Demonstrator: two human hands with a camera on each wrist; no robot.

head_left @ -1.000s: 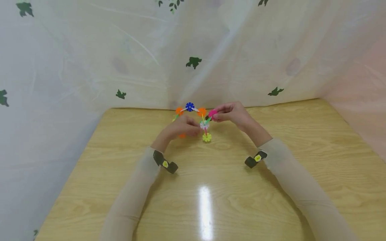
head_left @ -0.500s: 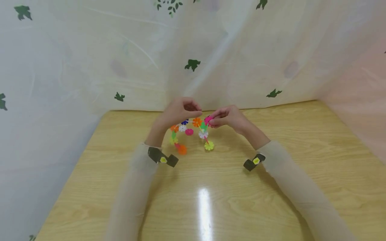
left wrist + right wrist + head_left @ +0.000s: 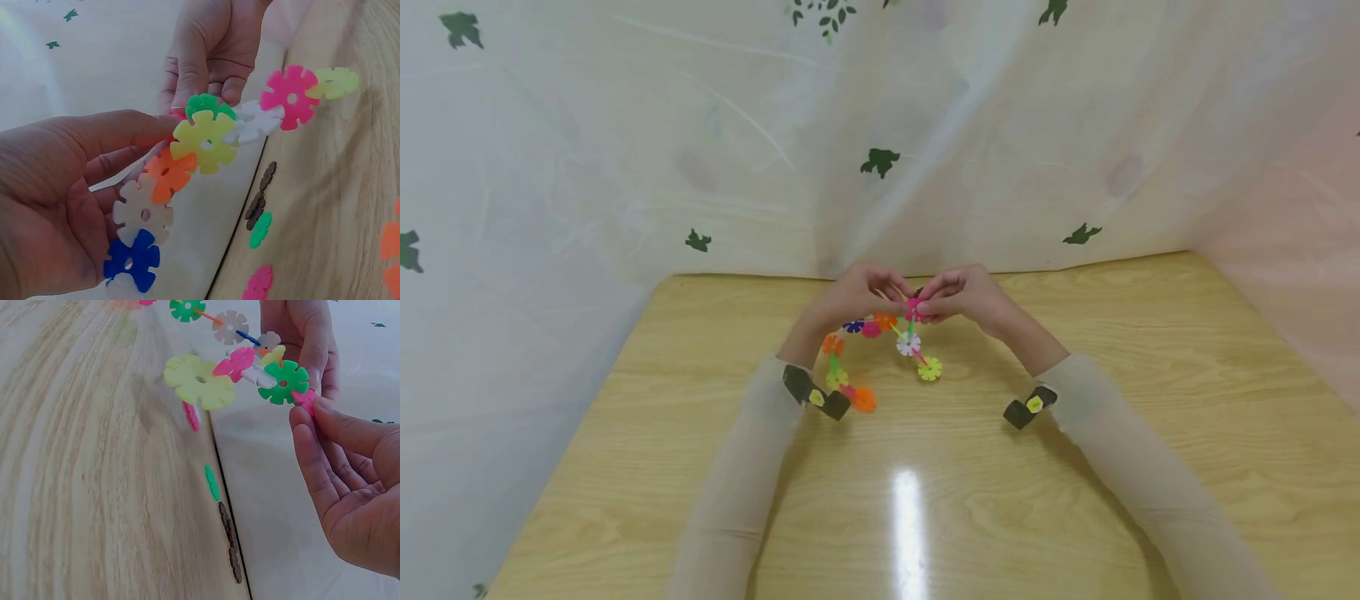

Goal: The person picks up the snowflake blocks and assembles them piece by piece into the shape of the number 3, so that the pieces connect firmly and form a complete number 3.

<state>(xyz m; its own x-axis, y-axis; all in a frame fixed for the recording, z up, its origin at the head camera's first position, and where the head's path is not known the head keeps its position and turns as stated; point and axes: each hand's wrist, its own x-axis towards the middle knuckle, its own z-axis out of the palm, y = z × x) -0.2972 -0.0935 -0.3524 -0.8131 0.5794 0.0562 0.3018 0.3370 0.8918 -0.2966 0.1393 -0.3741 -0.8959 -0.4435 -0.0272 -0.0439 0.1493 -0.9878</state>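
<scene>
Held pink disc (image 3: 912, 311) pinched in right hand (image 3: 972, 293); had left hand (image 3: 859, 293) touching or just beside it (grasping or merely near, could not tell). Carried attached flower-disc chain (image 3: 908, 343) below both hands, with long run curved leftward beneath left hand, so nearer that side.

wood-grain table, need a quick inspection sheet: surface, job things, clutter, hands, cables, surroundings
surface: pale wood-grain tabletop with bright glare streak
job's things: branching chain of multicoloured flower-shaped plastic discs
clutter: row of brown, green and pink flower-shaped plastic discs near the tabletop's far edge
hands: right hand pinches the chain's pink disc; left hand at the chain, its grip partly hidden
cables: nothing seen
surroundings: pale cloth backdrop printed with dark green leaf-like shapes
</scene>
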